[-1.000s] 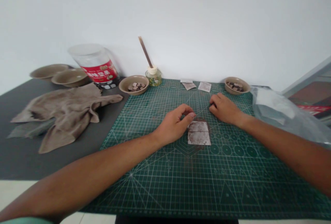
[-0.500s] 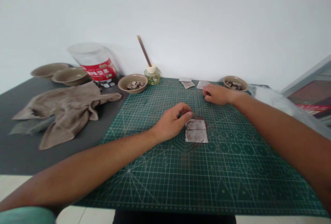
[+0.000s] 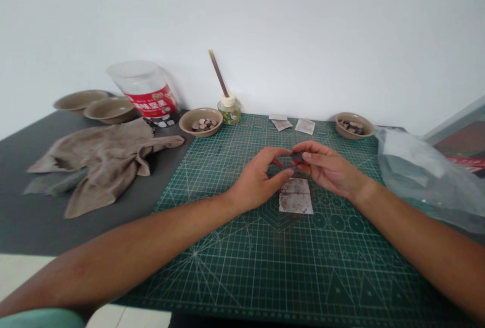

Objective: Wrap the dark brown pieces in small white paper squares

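Between the thumb and fingers of my right hand point(image 3: 331, 171) is a small dark flat piece point(image 3: 297, 156). My left hand point(image 3: 259, 179) faces it from the left, thumb and index finger spread apart, the index fingertip close to the piece; whether it touches I cannot tell. Just below both hands, a whitish square of paper point(image 3: 296, 199) with dark brown smudges and a crease lies on the green cutting mat point(image 3: 242, 262). A bowl point(image 3: 354, 135) of small brown and dark pieces stands behind my right hand.
Small papers point(image 3: 305, 126) lie near the wall. At back left are another bowl of pieces point(image 3: 201, 132), a reed diffuser point(image 3: 229, 110), a clear jar with a red label point(image 3: 151, 101), stacked-looking bowls point(image 3: 109, 113) and a brown cloth point(image 3: 109, 158). A clear plastic bag point(image 3: 424, 176) lies right.
My right hand has come back from beside the right bowl toward my left hand, now with a dark piece in its fingers. My left thumb and index finger have spread apart. The view has shifted slightly.
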